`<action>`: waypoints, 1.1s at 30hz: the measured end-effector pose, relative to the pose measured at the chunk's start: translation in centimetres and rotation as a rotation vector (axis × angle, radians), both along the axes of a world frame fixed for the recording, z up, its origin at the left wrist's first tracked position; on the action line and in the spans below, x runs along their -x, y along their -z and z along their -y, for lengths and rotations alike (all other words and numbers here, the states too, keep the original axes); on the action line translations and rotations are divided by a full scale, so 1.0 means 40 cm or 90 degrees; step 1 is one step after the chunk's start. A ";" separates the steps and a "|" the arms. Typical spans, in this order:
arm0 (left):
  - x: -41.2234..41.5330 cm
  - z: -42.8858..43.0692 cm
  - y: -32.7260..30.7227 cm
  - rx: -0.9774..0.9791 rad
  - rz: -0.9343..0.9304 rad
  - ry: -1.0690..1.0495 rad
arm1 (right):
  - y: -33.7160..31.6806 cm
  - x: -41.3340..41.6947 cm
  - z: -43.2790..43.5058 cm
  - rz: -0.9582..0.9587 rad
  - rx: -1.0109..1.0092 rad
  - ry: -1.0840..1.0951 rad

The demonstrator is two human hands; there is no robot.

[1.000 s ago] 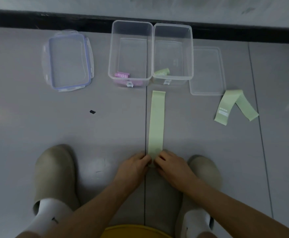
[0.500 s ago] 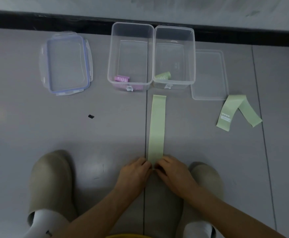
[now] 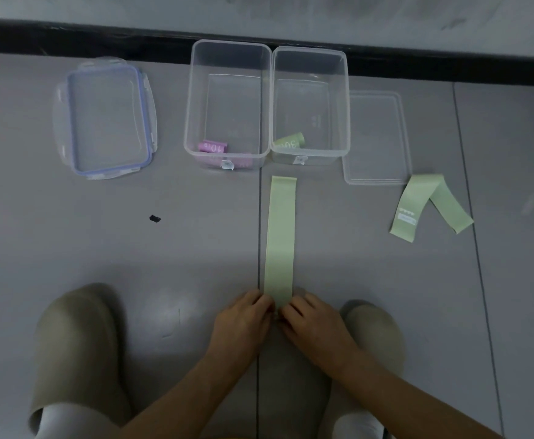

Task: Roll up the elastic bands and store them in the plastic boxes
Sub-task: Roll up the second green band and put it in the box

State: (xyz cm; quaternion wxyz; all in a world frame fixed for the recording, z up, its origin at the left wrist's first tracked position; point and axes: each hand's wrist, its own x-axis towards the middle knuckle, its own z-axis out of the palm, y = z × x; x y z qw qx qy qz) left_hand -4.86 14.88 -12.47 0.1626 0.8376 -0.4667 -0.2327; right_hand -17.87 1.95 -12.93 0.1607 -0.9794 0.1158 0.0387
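Green band [image 3: 280, 239] lengthwise toward boxes [image 3: 310, 103]

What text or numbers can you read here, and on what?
"10": pink roll in the left box; the letters after it are blurred.
"30": green roll in the right box.
Print on the folded green band: too small.
Left sticker, right sticker: unreadable.

Dim grey tiled floor [image 3: 100, 248] meets a black baseboard [image 3: 132, 42] below a grey wall [image 3: 259, 11].

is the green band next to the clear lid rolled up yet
Not rolled. The green band lies loose on the floor, folded over into a bent shape beside the clear lid.
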 end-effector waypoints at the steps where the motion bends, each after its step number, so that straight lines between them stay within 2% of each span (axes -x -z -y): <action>1: -0.001 0.001 0.001 0.003 -0.003 0.004 | 0.002 0.001 0.004 0.001 0.005 -0.003; 13: -0.023 -0.004 0.001 0.033 0.042 0.130 | -0.004 -0.021 0.007 0.014 -0.064 0.118; 19: -0.027 0.014 0.004 0.022 0.024 0.095 | -0.011 -0.009 0.003 0.001 -0.127 0.161; 27: -0.027 0.035 -0.008 -0.013 0.006 0.031 | -0.006 -0.004 0.008 -0.008 -0.096 0.129; 33: -0.026 0.027 -0.010 0.005 0.026 0.040 | -0.014 -0.016 0.007 -0.047 -0.192 0.200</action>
